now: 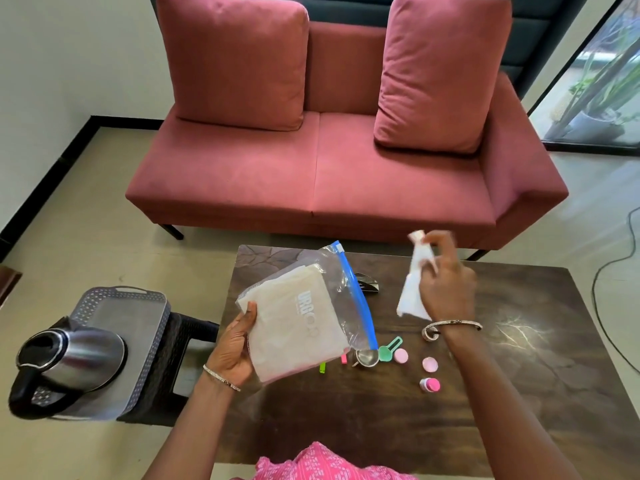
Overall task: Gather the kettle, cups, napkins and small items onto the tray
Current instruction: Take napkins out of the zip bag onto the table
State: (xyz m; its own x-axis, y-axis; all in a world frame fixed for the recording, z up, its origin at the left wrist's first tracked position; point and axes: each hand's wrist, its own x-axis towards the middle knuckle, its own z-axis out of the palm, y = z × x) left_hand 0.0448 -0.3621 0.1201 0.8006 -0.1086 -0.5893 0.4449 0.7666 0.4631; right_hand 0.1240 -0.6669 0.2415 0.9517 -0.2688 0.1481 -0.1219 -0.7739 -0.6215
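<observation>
**Napkins in hand, kettle (pixel 69 358) set on the tray (pixel 138 313)**

A loose napkin (pixel 414 289) hangs pinched in the right grip (pixel 446 285), blurred and seemingly held near its top. The left grip (pixel 235 348) clasps the zip bag (pixel 304 317) of napkins above the tabletop (pixel 519 393). Likely next: feed the napkin into the bag's mouth — then carry the bag to the tray. The pink caps (pixel 429 364) wait.

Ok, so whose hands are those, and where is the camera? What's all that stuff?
There is no machine here. A person wears one camera on the head, looking down, so you see their own two hands. The left hand holds a clear bag of napkins. The right hand pinches one white napkin above the brown table. On the table lie a green scoop, pink caps and a small metal cup. To the left, a kettle sits on a grey tray.
</observation>
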